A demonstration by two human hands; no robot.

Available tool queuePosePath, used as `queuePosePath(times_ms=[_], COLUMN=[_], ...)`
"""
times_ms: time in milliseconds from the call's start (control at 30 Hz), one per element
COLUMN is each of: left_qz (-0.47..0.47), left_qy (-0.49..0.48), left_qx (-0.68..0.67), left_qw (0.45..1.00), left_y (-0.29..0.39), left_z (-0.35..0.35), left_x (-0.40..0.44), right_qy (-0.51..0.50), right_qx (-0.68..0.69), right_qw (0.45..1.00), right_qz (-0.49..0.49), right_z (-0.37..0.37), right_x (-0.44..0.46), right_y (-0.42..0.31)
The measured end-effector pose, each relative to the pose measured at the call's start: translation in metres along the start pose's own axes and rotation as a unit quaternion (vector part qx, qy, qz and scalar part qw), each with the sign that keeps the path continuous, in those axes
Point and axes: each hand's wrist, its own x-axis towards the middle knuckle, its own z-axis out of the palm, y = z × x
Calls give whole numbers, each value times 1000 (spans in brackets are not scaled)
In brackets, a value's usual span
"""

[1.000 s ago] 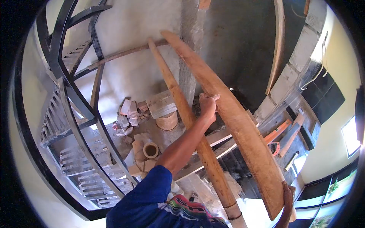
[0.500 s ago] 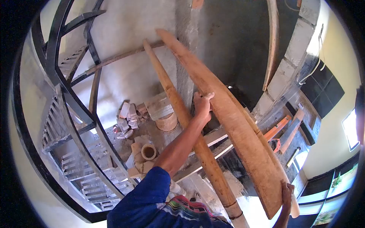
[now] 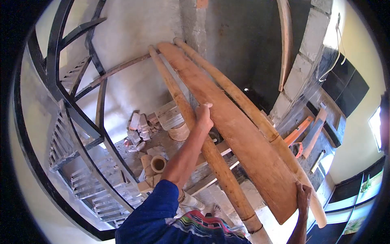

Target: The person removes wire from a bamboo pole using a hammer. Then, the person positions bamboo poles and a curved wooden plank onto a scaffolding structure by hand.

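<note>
A long brown wooden plank slants between two bamboo poles, its far end by the wall. My left hand grips the plank's left edge near mid-length, with the thumb on top. At the near right corner my right hand is closed around the edge, its fingers partly hidden. The left bamboo pole passes under my left forearm. Along the plank's other side runs the right bamboo pole, close to my right hand.
Black metal stair framing curves along the left. Below are broken blocks, a round clay-coloured pot and a bucket. On the right ledge lie an orange level-like tool and a saw. A horizontal bar crosses the far wall.
The plank has shifted left and now lies between the poles, uncovering more of the right bamboo pole. Both hands moved with it, the left slightly down and left, the right up and slightly left.
</note>
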Motion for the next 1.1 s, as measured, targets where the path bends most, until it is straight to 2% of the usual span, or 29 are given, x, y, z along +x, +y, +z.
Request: queuePosePath(times_ms=[67, 133, 167, 333, 400, 467, 533, 600, 800, 867, 933, 1000, 1067, 1100], left_qz=[-36, -28, -14, -27, -49, -9, -24, -34, -18, -22, -25, -26, -36, -30], left_qy=[-16, 13, 32, 26, 26, 61, 52, 45, 62, 37, 18, -1, 56, 49], left_qx=[-17, 6, 27, 49, 53, 64, 62, 56, 70, 91, 84, 79, 78, 78], left_qw=[999, 1000, 999, 998, 997, 996, 996, 997, 995, 995, 996, 997, 995, 995], left_y=[11, 0, -1, 6, 2, 8, 8, 5, 9, 6, 2, 1, 12, 17], left_z=[6, -12, -13, -16, -17, 2, -5, -9, -2, -13, -27, -22, -9, -1], left_x=[-2, 26, 31, 39, 33, 12, 22, 29, 15, 27, 42, 43, 28, 19], right_qy=[-13, 39, 27, 26, 40, 4, -14, 12, -37, -54, -67, -54, -53, -44], right_qx=[47, -8, -10, 2, -17, -21, -39, -41, -110, -131, -116, -82, -55, -70], right_qw=[999, 999, 1000, 1000, 999, 999, 998, 999, 993, 990, 991, 995, 997, 996], right_qz=[10, 3, 7, 7, -24, 26, 37, 20, 22, -17, 12, -23, -7, -29], right_z=[9, 28, 23, 64, 66, 53, 54, 58, 52, 51, 52, 62, 57, 56], right_x=[0, 7, -1, 10, 12, 7, 8, 7, 7, 11, 14, 19, 13, 10], right_y=[-9, 3, -26, 11, 12, -11, -3, 4, -12, -15, -24, -24, -34, -30])
